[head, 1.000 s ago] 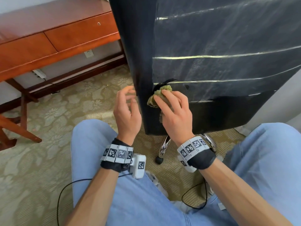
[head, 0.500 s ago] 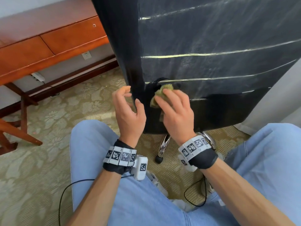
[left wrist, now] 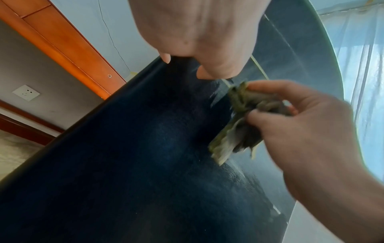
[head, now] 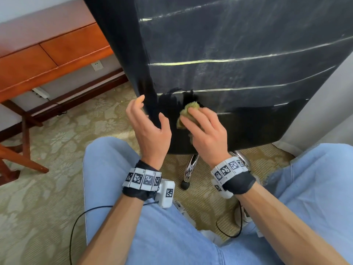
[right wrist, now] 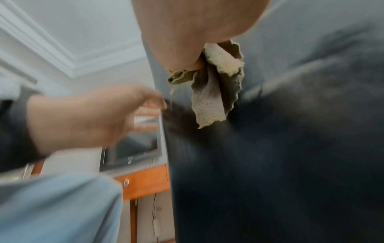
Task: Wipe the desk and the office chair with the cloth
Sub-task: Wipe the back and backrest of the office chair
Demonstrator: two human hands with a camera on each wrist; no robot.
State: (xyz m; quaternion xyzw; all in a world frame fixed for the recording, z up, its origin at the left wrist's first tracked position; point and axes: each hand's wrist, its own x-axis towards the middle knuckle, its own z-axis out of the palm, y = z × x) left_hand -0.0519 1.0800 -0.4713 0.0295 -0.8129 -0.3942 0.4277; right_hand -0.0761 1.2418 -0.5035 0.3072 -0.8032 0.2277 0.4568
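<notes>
- The right hand (head: 207, 135) presses a crumpled yellow-green cloth (head: 188, 111) against the back panel of the black leather office chair (head: 238, 54); its fingers lie over the bunched fabric and hold it to the leather, near the panel's lower left corner.
- In the right wrist view a loose flap of the cloth (right wrist: 216, 92) hangs free below the palm.
- The left hand (head: 150, 131) holds nothing: its fingers are loosely curled at the chair back's left edge, the thumb on the near face. Whether it actually grips the edge or only rests beside it cannot be told.
- Judged from the surface, the chair back is partly done. A band along its bottom edge, and a patch around the cloth, read as deep clean black.
- Above that band the panel looks grey and dusty, with pale streaks crossing it toward the right edge, so most of its height seems left to wipe.
- The chair's seat, arms and front face are out of sight; nothing can be said of them. Only a chrome leg (head: 191, 167) of its base shows under the bottom edge.
- The reddish-brown wooden desk (head: 47, 54) stands well apart, behind the chair's left edge. Only its drawer fronts and part of its top show, and whether it has been wiped cannot be read here.
- Likely remaining: working the cloth upward across the grey panel, then whatever parts stay hidden.
</notes>
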